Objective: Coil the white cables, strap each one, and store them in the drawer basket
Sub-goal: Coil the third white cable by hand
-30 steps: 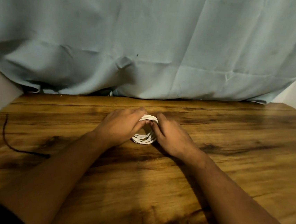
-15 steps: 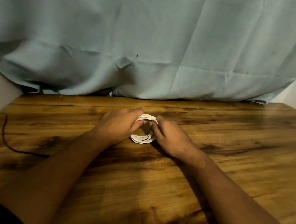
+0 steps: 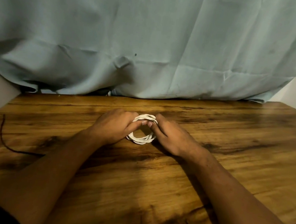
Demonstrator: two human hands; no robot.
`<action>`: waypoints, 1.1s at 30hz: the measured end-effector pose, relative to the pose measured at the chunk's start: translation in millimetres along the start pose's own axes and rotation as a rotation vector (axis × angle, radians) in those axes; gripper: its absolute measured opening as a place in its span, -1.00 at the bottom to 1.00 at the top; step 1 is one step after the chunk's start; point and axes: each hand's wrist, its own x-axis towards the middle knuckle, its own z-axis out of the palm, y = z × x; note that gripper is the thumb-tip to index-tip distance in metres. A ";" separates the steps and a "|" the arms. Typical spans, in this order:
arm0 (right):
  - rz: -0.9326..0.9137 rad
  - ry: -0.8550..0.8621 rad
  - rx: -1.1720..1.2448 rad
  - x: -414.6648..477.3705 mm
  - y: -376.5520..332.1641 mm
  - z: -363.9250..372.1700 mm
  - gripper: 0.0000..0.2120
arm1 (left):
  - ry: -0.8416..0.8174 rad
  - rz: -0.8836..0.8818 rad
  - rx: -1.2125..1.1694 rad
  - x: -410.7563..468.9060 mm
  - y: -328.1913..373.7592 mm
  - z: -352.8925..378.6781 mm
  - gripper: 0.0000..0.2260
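A white cable [image 3: 141, 139] lies wound into a small round coil on the wooden table [image 3: 231, 138], near its far middle. My left hand [image 3: 114, 125] grips the coil's left side, thumb reaching across the top of the loop. My right hand [image 3: 170, 134] holds the right side, its thumb meeting the left thumb over the coil's far arc. The coil's sides are hidden under my fingers. No strap and no drawer basket are in view.
A thin dark cord [image 3: 5, 138] curves across the table's left part and disappears under my left forearm. A pale blue-green cloth [image 3: 150, 40] hangs behind the table's far edge. White walls stand at both sides.
The coil has opened from a flattened bundle into a rounder ring. My hands have barely shifted; the thumbs now meet over the loop's far side.
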 end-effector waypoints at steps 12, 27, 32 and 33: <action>-0.018 0.223 -0.269 -1.0 -13.9 -7.1 -0.80 | 0.201 -0.029 0.075 0.9 12.5 1.0 -0.75; 0.030 0.124 -0.249 0.2 -5.8 4.6 -0.63 | 0.125 -0.065 0.002 -5.7 4.1 10.9 -0.73; -0.007 0.229 -0.326 0.8 -9.7 0.2 -0.66 | 0.227 -0.065 0.134 -4.8 7.6 1.6 -0.70; 0.007 0.214 -0.334 0.8 -10.2 0.8 -0.65 | 0.205 -0.076 0.140 -4.0 9.0 3.1 -0.68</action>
